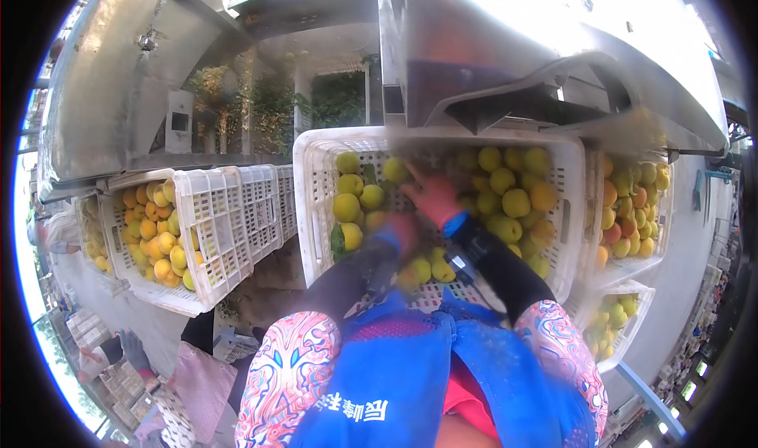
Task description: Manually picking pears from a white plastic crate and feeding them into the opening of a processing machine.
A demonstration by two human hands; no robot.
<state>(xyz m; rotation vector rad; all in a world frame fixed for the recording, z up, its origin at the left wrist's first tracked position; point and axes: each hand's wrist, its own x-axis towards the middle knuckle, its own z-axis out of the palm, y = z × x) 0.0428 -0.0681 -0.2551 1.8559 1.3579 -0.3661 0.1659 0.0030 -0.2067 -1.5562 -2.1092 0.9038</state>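
Observation:
A white plastic crate point(571, 211) stands in front of me, partly filled with yellow-green round fruit point(502, 180), perhaps peaches or apricots. Both hands are inside it, in pinkish-orange gloves with blue cuffs. My right hand point(437, 196) is over the crate's middle, its fingers stretched toward a greenish fruit point(395, 170); whether it grips anything is unclear. My left hand point(404, 232) is blurred, beside the fruit on the left side, and its fingers cannot be made out. More fruit point(421, 269) lies near the crate's near wall. Green leaves point(337, 241) lie among the left fruit.
Crates of orange-yellow fruit point(159, 235) stand at the left, others point(630, 211) at the right, with a smaller crate point(645, 306) below. Metal machinery point(533, 63) overhangs the far side of the middle crate. Another person's gloved hand point(135, 350) shows at lower left.

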